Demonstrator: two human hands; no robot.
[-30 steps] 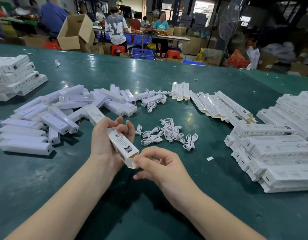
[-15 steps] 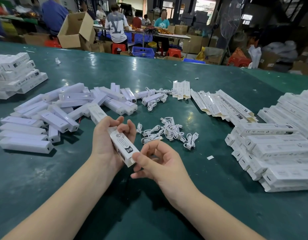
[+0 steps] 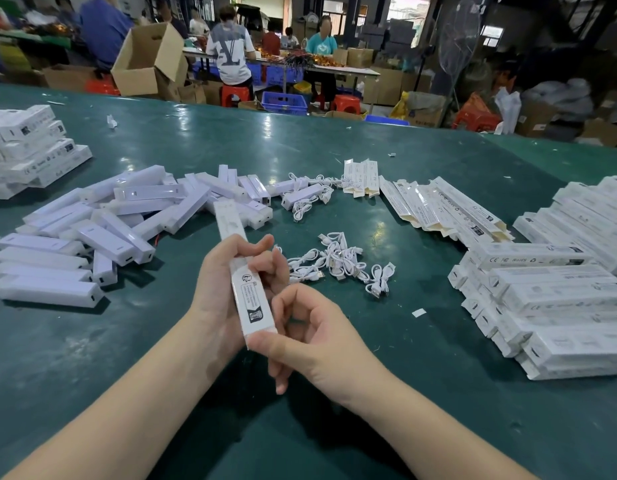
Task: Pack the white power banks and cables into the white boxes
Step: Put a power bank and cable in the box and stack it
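My left hand (image 3: 227, 292) grips a long white box (image 3: 252, 301) with black print, its near end pointing toward me. My right hand (image 3: 310, 336) touches that near end with thumb and curled fingers. Loose white power banks (image 3: 102, 223) lie in a heap on the left of the green table. Coiled white cables (image 3: 334, 261) are bunched just beyond my hands, with more cables (image 3: 307, 199) farther back. Flat unfolded white boxes (image 3: 438, 209) fan out at the right.
Closed white boxes are stacked at the right (image 3: 559, 306) and at the far left (image 3: 26, 150). Folded leaflets (image 3: 360, 178) sit mid-table. Beyond the table's far edge are cardboard cartons (image 3: 147, 60), red stools and seated people.
The box has turned in my left hand to point more toward me, and my right hand has shifted to its near end with fingers curled closer.
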